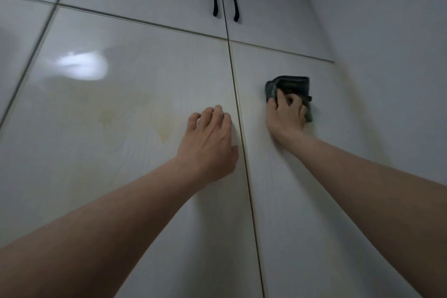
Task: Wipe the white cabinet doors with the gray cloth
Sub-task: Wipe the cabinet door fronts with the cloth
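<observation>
Two tall white cabinet doors fill the view, split by a vertical gap. My right hand (286, 113) grips a folded gray cloth (290, 87) and presses it against the right door (314, 201), near its upper part. My left hand (210, 143) rests on the left door (108, 152) beside the gap, fingers bent with their tips on the surface, holding nothing. Yellowish stains mark the left door to the left of that hand.
Above are two smaller upper doors with black handles (214, 1), (234, 6). More white door panels (19, 43) continue to the left. A white side wall (399, 55) meets the cabinet at the right. A light reflection shines on the left door.
</observation>
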Action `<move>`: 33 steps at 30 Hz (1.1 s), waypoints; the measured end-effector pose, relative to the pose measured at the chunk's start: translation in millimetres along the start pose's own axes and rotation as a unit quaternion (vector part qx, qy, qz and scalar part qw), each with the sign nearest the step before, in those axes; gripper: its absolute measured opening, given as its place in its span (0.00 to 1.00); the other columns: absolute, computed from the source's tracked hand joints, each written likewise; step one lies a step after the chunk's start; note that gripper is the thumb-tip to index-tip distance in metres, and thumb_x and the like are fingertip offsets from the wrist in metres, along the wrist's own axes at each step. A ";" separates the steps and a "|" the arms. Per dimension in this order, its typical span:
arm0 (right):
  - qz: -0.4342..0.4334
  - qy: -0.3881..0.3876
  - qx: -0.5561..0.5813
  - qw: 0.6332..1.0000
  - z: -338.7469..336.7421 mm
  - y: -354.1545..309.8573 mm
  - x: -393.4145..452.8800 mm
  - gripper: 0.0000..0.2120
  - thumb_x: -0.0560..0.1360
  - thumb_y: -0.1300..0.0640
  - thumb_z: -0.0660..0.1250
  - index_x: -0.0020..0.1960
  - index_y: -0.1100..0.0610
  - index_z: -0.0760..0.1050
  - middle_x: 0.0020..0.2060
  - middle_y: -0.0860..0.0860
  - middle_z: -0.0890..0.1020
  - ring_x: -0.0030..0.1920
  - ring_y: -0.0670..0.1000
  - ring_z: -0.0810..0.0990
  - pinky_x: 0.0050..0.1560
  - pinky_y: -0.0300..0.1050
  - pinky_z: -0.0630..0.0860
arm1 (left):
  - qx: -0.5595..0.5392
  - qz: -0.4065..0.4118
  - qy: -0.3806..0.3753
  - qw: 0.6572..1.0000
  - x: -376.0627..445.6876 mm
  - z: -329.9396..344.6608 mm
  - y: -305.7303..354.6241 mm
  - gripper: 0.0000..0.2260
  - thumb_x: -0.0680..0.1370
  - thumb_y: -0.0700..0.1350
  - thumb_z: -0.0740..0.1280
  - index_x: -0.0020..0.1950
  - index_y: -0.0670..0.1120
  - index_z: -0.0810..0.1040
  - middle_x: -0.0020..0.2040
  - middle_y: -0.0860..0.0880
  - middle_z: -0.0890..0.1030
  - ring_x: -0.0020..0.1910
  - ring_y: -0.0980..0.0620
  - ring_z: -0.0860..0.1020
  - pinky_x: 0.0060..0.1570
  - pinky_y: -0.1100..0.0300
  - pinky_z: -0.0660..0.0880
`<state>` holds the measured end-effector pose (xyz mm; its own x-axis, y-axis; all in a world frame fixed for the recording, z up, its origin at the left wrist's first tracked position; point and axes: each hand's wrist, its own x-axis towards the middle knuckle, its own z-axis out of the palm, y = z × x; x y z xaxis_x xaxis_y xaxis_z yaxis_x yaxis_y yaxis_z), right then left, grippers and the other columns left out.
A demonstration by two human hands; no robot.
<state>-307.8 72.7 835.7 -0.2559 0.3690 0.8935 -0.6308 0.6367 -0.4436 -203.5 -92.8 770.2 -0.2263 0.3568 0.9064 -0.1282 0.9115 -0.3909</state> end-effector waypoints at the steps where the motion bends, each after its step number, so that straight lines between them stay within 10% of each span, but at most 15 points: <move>1: 0.003 -0.006 0.002 1.000 5.1 -12.3 4.4 0.24 0.83 0.46 0.48 0.78 0.47 0.58 0.75 0.56 0.58 0.74 0.60 0.56 0.74 0.52 0.49 | 0.002 0.001 0.003 1.000 5.0 1.2 -3.5 0.29 0.78 0.57 0.58 0.75 0.43 0.58 0.77 0.43 0.55 0.76 0.43 0.53 0.73 0.48 0.50; 9: -0.232 -0.072 -0.019 0.970 14.4 -68.5 34.7 0.21 0.83 0.48 0.49 0.75 0.39 0.61 0.73 0.53 0.61 0.71 0.58 0.58 0.73 0.54 0.53 | -0.003 -0.028 0.047 0.998 50.2 7.8 -18.4 0.27 0.77 0.60 0.57 0.71 0.45 0.64 0.72 0.44 0.63 0.71 0.42 0.60 0.68 0.47 0.57; 18: 0.013 0.004 -0.104 0.994 -13.7 5.9 108.0 0.20 0.82 0.47 0.49 0.72 0.49 0.65 0.69 0.60 0.62 0.68 0.63 0.60 0.72 0.51 0.55 | 0.058 -0.036 0.042 0.997 58.3 15.3 -17.0 0.31 0.79 0.65 0.53 0.72 0.43 0.61 0.70 0.44 0.63 0.67 0.42 0.62 0.63 0.46 0.61; 26: -0.238 -0.040 -0.098 0.966 12.4 -63.4 79.1 0.24 0.81 0.37 0.49 0.76 0.39 0.58 0.71 0.55 0.60 0.70 0.60 0.57 0.72 0.55 0.53 | 0.074 -0.042 0.005 0.996 64.5 7.6 -15.8 0.30 0.77 0.68 0.51 0.69 0.47 0.62 0.69 0.46 0.63 0.68 0.44 0.61 0.61 0.47 0.62; 33: 0.070 -0.035 -0.122 0.989 -20.5 79.3 139.4 0.28 0.79 0.40 0.39 0.78 0.43 0.50 0.79 0.51 0.51 0.77 0.61 0.48 0.76 0.59 0.42 | 0.096 -0.038 -0.006 0.995 61.9 10.2 -17.0 0.33 0.78 0.67 0.47 0.74 0.45 0.56 0.71 0.46 0.60 0.70 0.44 0.59 0.64 0.48 0.61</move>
<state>-378.5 188.5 923.6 -0.3832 0.4232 0.8210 -0.3923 0.7302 -0.5595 -225.2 -88.2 831.3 -0.2199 0.2852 0.9329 -0.3263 0.8797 -0.3459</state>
